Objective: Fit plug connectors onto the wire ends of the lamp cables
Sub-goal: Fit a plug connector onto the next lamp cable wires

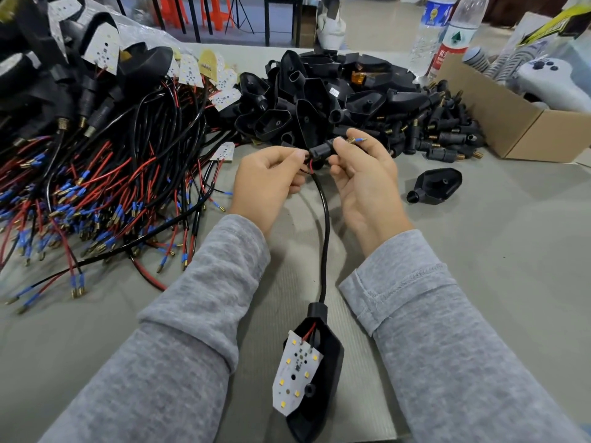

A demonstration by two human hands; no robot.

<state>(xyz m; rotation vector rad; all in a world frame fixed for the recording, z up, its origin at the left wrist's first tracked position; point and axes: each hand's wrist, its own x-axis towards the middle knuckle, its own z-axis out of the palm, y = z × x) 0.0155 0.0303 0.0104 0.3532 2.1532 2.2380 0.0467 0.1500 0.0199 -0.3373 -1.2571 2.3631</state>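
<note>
My right hand [364, 174] grips a black plug connector [323, 148]; a brass spring and a blue-sleeved wire end [357, 140] stick out of its right end. My left hand [267, 180] pinches the red and black wires [307, 169] just left of the connector. From there a black lamp cable [325, 231] runs down to a black lamp housing [323, 378] with a white LED board [295, 369] lying on the table near me.
A heap of wired cables with blue-sleeved ends [89, 193] fills the left. A pile of black housings [319, 97] and loose plug connectors [447, 135] lies behind my hands. One housing [436, 185] lies alone at the right, near a cardboard box [511, 129] and bottles [447, 36].
</note>
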